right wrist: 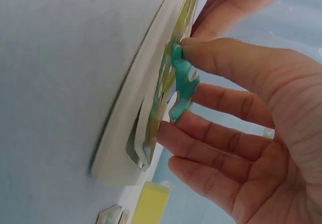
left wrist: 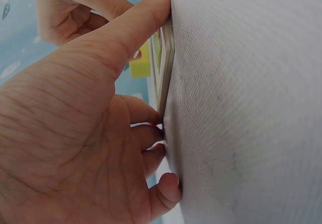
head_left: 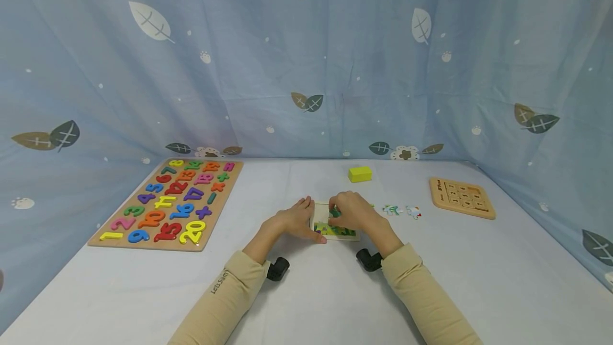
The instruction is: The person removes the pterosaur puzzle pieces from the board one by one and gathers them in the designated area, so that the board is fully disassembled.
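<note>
A shallow wooden jigsaw tray (head_left: 351, 238) lies flat between the hands, with a green and yellow picture along its near part and bare wood at its upper left. My left hand (head_left: 298, 220) rests against the tray's left side, thumb along the near edge and fingertips at the side edge. Over the tray, my right hand (head_left: 351, 211) pinches a teal-green jigsaw piece (right wrist: 186, 85) between thumb and fingers. The piece stands tilted just above the pieces in the tray in the right wrist view. Part of the tray is hidden under the right hand.
Loose jigsaw pieces (head_left: 392, 210) lie right of the tray. A yellow block (head_left: 359, 174) stands behind it. On the left lies a board of colourful numbers (head_left: 209, 236); a small wooden number board (head_left: 462, 198) is at the right. A patterned curtain (head_left: 306, 68) hangs behind the table.
</note>
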A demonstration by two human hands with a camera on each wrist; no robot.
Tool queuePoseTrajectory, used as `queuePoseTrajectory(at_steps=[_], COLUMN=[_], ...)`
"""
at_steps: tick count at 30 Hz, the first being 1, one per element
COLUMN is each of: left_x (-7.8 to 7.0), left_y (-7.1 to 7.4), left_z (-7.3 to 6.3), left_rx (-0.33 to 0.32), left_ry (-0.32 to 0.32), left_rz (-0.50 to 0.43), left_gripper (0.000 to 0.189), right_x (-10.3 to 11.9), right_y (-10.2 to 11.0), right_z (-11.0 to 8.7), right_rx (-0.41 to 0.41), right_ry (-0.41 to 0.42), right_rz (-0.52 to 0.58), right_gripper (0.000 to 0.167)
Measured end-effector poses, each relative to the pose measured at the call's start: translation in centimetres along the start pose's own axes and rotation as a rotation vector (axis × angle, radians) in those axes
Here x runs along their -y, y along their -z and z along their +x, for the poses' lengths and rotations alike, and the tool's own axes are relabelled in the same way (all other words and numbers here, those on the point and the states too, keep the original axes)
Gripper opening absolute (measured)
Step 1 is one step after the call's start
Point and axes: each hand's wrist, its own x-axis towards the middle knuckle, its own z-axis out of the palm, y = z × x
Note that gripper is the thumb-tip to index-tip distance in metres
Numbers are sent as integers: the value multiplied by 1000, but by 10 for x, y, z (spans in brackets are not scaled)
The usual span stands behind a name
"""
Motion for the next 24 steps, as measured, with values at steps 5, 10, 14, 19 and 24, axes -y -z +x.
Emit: queuePoseTrajectory(at_steps=[5,10,14,19,24], left_x=[1,1,0,-1,0], left_y=[-1,-1,-1,0,0], left_z=[1,1,1,1,1], left_rx=[1,1,2,2,4], left_ry=[0,0,-5,-4,6], left_rz=[4,7,8,9,4], left_gripper=[108,108,108,107,108], right_x=[1,-1,-2,-4,-5], right_y=[0,1,4,8,13], right_z=[1,1,0,-1,-1], right_rx=[3,16,17,30,53], right_ry=[-21,-33,-36,-51,-75], right_rz=[7,35,58,86,104], right_gripper=[26,26,27,27,28])
